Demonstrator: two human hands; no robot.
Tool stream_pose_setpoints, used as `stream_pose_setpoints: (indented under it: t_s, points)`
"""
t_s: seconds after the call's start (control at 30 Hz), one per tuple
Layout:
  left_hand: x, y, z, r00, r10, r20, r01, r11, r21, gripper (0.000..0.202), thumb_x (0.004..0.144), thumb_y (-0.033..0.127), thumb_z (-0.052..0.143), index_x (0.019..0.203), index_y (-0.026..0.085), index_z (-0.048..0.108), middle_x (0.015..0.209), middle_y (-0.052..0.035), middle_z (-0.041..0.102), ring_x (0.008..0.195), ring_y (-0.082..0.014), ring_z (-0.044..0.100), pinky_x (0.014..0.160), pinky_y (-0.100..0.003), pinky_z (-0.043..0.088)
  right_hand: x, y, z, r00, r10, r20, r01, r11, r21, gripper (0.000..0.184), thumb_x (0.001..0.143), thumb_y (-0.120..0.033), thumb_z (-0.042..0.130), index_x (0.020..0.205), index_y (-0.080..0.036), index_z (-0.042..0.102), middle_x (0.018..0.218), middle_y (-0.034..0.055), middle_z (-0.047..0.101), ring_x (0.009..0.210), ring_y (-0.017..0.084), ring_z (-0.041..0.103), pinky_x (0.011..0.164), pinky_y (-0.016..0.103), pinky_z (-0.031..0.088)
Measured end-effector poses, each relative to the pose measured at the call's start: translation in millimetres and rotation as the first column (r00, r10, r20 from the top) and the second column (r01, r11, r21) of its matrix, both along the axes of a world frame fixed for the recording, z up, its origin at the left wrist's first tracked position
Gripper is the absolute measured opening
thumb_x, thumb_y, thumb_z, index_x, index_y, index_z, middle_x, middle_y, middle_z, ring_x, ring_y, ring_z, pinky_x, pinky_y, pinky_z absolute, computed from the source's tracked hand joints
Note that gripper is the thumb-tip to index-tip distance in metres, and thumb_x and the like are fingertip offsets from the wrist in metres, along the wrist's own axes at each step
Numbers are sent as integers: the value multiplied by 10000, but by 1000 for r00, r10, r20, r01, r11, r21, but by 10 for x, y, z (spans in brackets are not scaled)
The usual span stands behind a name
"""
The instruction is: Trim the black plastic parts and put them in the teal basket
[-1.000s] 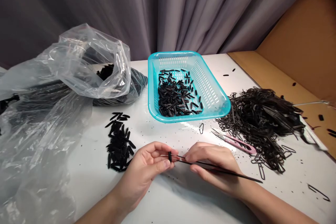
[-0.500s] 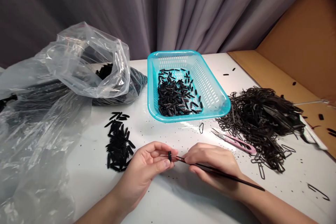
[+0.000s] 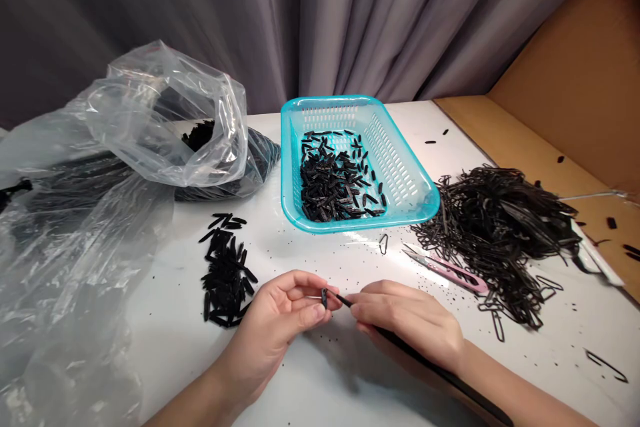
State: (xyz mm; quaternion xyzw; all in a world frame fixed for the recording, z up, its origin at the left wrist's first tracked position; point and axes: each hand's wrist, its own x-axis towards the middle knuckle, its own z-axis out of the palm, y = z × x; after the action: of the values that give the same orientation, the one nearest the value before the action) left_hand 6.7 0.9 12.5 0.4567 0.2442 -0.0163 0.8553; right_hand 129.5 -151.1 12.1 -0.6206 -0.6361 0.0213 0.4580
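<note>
My left hand (image 3: pixel 273 323) pinches a small black piece (image 3: pixel 324 297) between thumb and fingers, low in the middle of the white table (image 3: pixel 310 387). My right hand (image 3: pixel 407 320) is closed around a long thin black strip (image 3: pixel 440 373), whose tip meets the small piece. The strip runs back under my right wrist toward the lower right. A loose pile of small black pieces (image 3: pixel 226 273) lies just left of my left hand.
A turquoise basket (image 3: pixel 400 160) holding several black pieces stands behind my hands. A heap of black loops (image 3: pixel 500 227) lies to the right, with pink snips (image 3: pixel 450 270) beside it. A clear plastic bag (image 3: pixel 110 167) covers the left. Brown cardboard (image 3: pixel 575 93) walls the right.
My right hand has slid the strip's rear end lower and to the right, so the strip now points more steeply away. The left hand has stayed put with the small piece.
</note>
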Motion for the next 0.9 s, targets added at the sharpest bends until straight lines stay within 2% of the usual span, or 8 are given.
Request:
stream_pose_setpoints:
  t_s: [0.23, 0.3, 0.4, 0.5, 0.67, 0.73, 0.83, 0.9]
  points:
    - [9, 3, 22, 1000, 13, -25, -13, 1000, -7, 149, 756, 96, 641, 886, 157, 605, 915, -52, 680, 880, -135, 610, 763, -204, 459, 58, -36, 31, 988, -150, 34, 150, 989, -1, 230, 813, -40, 499, 981, -185, 558, 823, 64, 653, 740, 154, 601, 640, 266, 519]
    - [11, 1, 20, 999, 23, -25, -23, 1000, -9, 149, 754, 94, 642, 882, 157, 600, 908, -53, 681, 878, -136, 614, 759, -205, 463, 92, -33, 6, 983, -181, 18, 182, 979, -88, 188, 816, -65, 507, 948, -187, 565, 779, 50, 635, 698, 146, 586, 608, 259, 496]
    - [8, -3, 18, 998, 45, -34, -46, 999, -20, 153, 747, 95, 650, 874, 157, 594, 908, -57, 682, 890, -144, 616, 765, -214, 468, 145, -23, -41, 983, -173, -66, 146, 945, -294, 111, 832, -157, 526, 927, -182, 576, 734, 29, 605, 651, 134, 564, 569, 245, 463]
    - [0, -6, 18, 998, 58, -39, -59, 998, -28, 144, 755, 104, 645, 877, 156, 590, 911, -61, 683, 907, -148, 613, 779, -221, 468, 177, -8, -61, 963, -207, -173, 131, 920, -370, 99, 820, -183, 542, 913, -169, 577, 754, 25, 609, 664, 124, 575, 590, 232, 462]
    - [-12, -13, 22, 996, 79, -31, -80, 996, -38, 141, 772, 108, 636, 883, 167, 574, 911, -46, 684, 924, -139, 610, 799, -217, 463, 186, -6, -39, 921, -295, -253, 199, 918, -344, 90, 805, -181, 563, 893, -175, 583, 742, 19, 626, 647, 122, 593, 586, 224, 465]
    - [-12, -17, 30, 996, 87, -30, -88, 995, -40, 126, 784, 115, 626, 883, 171, 571, 914, -40, 686, 924, -134, 611, 805, -216, 462, 182, -27, -32, 890, -301, -342, 197, 931, -306, 88, 807, -177, 570, 894, -185, 577, 767, 21, 636, 677, 126, 609, 599, 220, 476]
    - [-5, -19, 34, 996, 80, -24, -81, 996, -21, 112, 781, 111, 626, 873, 162, 586, 924, -48, 686, 906, -135, 616, 799, -220, 467, 167, -71, -35, 811, -226, -539, 103, 963, -249, 96, 816, -183, 574, 912, -191, 564, 815, 29, 650, 733, 137, 633, 649, 232, 507]
    - [0, -16, 24, 998, 67, -16, -67, 998, -1, 115, 773, 106, 631, 872, 155, 600, 942, -57, 684, 906, -142, 615, 797, -226, 471, 150, -92, -42, 785, -157, -599, 14, 971, -237, 94, 820, -190, 575, 914, -184, 579, 815, 37, 655, 735, 142, 637, 644, 240, 516]
